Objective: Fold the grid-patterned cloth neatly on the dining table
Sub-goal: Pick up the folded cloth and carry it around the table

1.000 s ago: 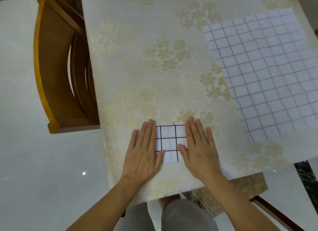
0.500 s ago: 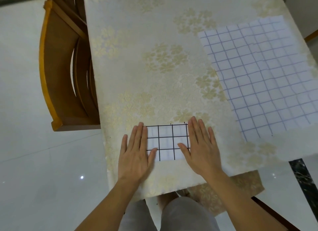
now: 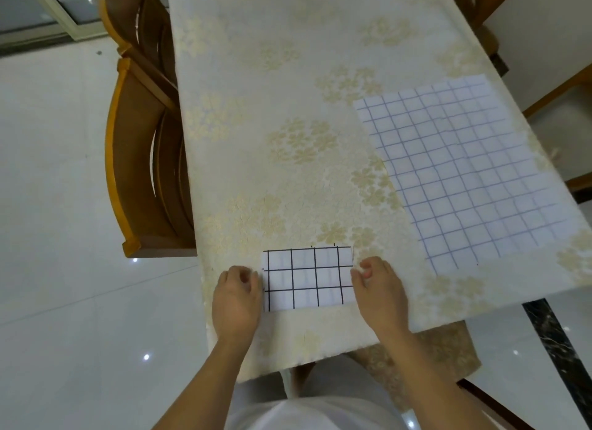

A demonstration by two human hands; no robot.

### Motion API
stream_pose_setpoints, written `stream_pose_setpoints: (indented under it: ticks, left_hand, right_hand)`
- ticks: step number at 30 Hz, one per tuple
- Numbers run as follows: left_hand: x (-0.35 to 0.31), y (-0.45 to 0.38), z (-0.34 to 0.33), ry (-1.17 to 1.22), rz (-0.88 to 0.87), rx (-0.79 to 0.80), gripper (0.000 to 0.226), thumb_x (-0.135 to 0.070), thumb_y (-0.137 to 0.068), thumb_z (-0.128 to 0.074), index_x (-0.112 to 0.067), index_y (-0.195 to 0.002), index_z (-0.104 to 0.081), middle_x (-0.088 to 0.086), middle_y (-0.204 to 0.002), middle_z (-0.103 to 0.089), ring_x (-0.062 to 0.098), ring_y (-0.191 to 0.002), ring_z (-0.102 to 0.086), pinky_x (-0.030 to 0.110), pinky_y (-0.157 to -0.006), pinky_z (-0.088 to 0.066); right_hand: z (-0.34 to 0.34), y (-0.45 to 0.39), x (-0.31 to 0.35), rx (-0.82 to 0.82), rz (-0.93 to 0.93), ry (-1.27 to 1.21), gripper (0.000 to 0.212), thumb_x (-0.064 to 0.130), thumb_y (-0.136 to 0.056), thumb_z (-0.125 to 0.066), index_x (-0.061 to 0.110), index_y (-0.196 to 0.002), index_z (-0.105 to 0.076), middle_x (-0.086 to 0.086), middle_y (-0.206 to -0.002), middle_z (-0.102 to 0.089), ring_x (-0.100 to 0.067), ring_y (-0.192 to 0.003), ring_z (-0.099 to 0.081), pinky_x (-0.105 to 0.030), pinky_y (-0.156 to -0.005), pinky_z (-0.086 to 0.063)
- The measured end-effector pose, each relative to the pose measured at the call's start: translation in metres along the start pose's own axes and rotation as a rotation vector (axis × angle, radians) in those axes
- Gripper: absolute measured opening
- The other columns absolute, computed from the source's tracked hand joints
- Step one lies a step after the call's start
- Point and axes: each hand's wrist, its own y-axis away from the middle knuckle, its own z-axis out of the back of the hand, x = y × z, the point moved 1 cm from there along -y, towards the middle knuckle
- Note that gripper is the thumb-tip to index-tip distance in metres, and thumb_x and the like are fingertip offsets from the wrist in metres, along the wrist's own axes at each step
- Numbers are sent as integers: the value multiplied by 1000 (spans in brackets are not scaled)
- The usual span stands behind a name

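Observation:
A small folded cloth point(image 3: 307, 277), white with a bold black grid, lies flat near the front edge of the dining table point(image 3: 272, 125). My left hand point(image 3: 237, 296) rests at the cloth's left edge with its fingers curled in. At the right edge is my right hand point(image 3: 379, 290), fingers also curled, their tips touching the cloth's upper right corner. Whether either hand pinches the cloth is unclear. A larger cloth point(image 3: 471, 170) with a faint blue grid lies spread flat on the right side of the table.
A cream tablecloth with gold flowers covers the table and hangs over its front edge. Two wooden chairs point(image 3: 144, 173) stand pushed in along the left side. More chairs point(image 3: 563, 131) sit at the right. Glossy white floor tiles surround the table.
Both hands have slid outward from the middle of the folded cloth to its left and right edges. Their flat fingers have curled in. More of the cloth shows.

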Motion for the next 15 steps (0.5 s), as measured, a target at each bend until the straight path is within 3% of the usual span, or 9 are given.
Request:
stream_pose_setpoints:
  ticks: [7,12,15]
  left_hand:
    - [-18,4,-10,69,220,27,14,-29,-95,-63,-17,-89,-61,-10,-71,-56,7,-64,-52,20,-54,-35]
    - [-23,2,-14,120,342,36,13,-25,-93,-66,-16,-93,-58,-2,-80,-58,16,-74,-54,27,-69,-40]
    - [-26,2,-15,146,362,32,11,-21,-93,-66,-14,-95,-59,0,-83,-60,17,-77,-55,29,-70,-41]
  right_hand:
    - [-10,-4,14,17,-182,-56,29,37,-92,-66,12,-106,-60,-1,-93,-65,-18,-79,-59,-28,-65,-45]
    - [-12,-10,21,29,-304,-119,25,36,-90,-70,15,-90,-56,3,-75,-59,-13,-65,-54,-26,-53,-39]
    - [-16,-15,24,64,-351,-156,21,33,-91,-69,15,-88,-58,3,-76,-58,-17,-70,-56,-28,-60,-41]
